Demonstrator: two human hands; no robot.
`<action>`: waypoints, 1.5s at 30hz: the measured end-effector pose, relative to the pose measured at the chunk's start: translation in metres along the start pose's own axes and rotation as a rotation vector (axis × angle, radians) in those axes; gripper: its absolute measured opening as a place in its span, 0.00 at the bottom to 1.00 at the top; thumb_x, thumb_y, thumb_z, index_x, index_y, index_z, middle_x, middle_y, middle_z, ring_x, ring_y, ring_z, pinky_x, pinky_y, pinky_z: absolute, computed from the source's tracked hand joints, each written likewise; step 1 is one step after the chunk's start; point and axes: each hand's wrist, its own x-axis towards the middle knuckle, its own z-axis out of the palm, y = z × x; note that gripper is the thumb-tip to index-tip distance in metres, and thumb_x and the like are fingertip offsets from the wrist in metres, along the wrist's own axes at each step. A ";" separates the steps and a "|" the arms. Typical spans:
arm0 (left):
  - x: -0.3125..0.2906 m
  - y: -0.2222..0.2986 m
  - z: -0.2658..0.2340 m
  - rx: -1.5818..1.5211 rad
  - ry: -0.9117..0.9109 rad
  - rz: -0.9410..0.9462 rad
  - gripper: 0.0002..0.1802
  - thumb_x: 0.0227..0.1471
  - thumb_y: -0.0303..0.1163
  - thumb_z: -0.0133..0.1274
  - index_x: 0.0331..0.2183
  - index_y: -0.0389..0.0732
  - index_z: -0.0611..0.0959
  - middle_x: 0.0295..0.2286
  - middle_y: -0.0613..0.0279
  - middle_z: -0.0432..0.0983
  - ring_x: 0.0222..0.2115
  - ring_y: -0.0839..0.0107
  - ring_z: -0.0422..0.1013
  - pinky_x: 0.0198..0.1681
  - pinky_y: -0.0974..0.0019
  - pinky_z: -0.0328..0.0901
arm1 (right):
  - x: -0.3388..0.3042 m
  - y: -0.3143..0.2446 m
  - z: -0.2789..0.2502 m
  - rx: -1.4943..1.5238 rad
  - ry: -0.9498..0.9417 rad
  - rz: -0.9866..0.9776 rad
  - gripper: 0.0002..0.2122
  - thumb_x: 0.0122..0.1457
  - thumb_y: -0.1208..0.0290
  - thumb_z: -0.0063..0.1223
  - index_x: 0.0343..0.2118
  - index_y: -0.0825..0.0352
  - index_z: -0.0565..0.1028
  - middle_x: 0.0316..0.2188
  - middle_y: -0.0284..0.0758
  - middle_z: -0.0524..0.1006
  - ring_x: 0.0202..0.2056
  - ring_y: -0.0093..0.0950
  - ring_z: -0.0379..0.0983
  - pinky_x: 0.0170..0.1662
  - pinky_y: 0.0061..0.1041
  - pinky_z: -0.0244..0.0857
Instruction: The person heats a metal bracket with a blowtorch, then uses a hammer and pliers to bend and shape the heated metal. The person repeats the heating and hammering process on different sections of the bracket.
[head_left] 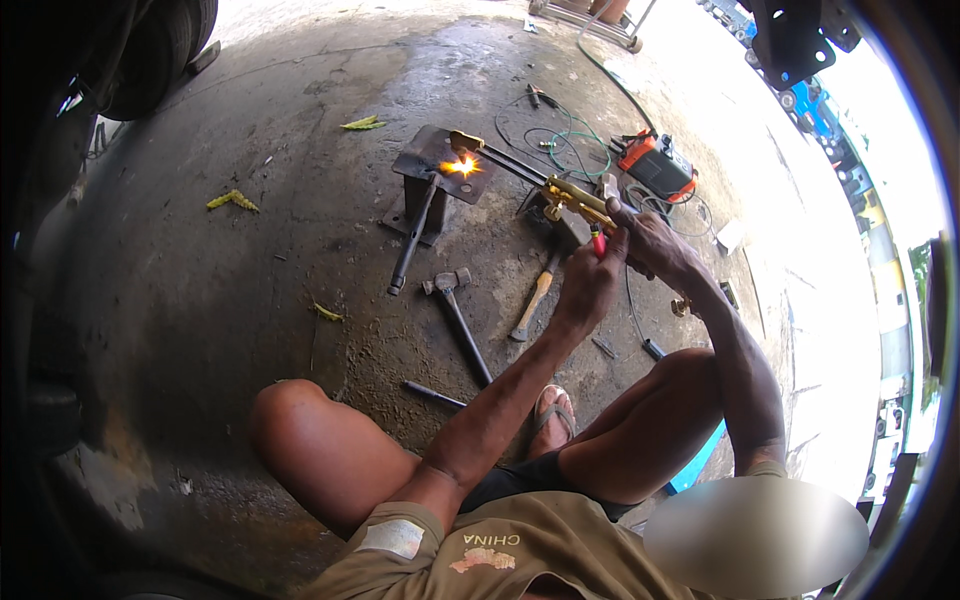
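Right hand (658, 245) was clamped on the brass torch (575, 197). Left hand (588, 288) was curled close beside it, small red piece (598, 240) at its fingers; couldn't tell if it gripped that or the torch. Torch reached up-left to a dark metal plate (425, 150), bright flame (462, 165) on the plate's surface. Plate sat on a metal stand (446, 212), dark rod (414, 240) at its near edge. Hammer (466, 328) and wood-handled tool (535, 297) lay on the ground; orange-black machine (657, 167) was beyond the hands.

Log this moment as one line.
right hand: gripping brass torch | left hand: at torch's rear | torch head: over metal plate | flame: bright
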 end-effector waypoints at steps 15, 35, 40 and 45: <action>0.012 -0.011 -0.003 -0.140 -0.070 0.015 0.33 0.66 0.55 0.42 0.34 0.30 0.82 0.21 0.63 0.76 0.24 0.76 0.67 0.27 0.63 0.61 | 0.010 0.004 0.002 -0.008 0.034 0.000 0.42 0.57 0.23 0.31 0.25 0.67 0.78 0.14 0.26 0.67 0.18 0.19 0.62 0.21 0.27 0.55; 0.027 -0.027 -0.001 -0.180 -0.041 0.047 0.33 0.65 0.55 0.44 0.30 0.30 0.78 0.17 0.66 0.70 0.21 0.79 0.62 0.22 0.63 0.58 | 0.006 -0.013 0.002 0.009 0.061 0.074 0.40 0.60 0.26 0.33 0.29 0.66 0.79 0.14 0.26 0.66 0.17 0.18 0.62 0.21 0.25 0.55; 0.031 -0.028 -0.006 -0.183 -0.068 -0.012 0.34 0.66 0.56 0.43 0.33 0.30 0.79 0.18 0.66 0.69 0.22 0.79 0.63 0.24 0.64 0.59 | 0.011 -0.013 0.005 0.040 0.073 0.061 0.40 0.60 0.26 0.33 0.29 0.66 0.79 0.14 0.25 0.66 0.17 0.18 0.62 0.20 0.25 0.54; 0.029 -0.020 -0.011 -0.204 -0.067 0.006 0.35 0.66 0.56 0.42 0.37 0.28 0.80 0.23 0.62 0.75 0.25 0.77 0.67 0.28 0.64 0.62 | 0.019 -0.013 0.008 0.031 0.092 0.060 0.40 0.59 0.25 0.32 0.29 0.66 0.79 0.14 0.26 0.66 0.17 0.19 0.62 0.21 0.26 0.54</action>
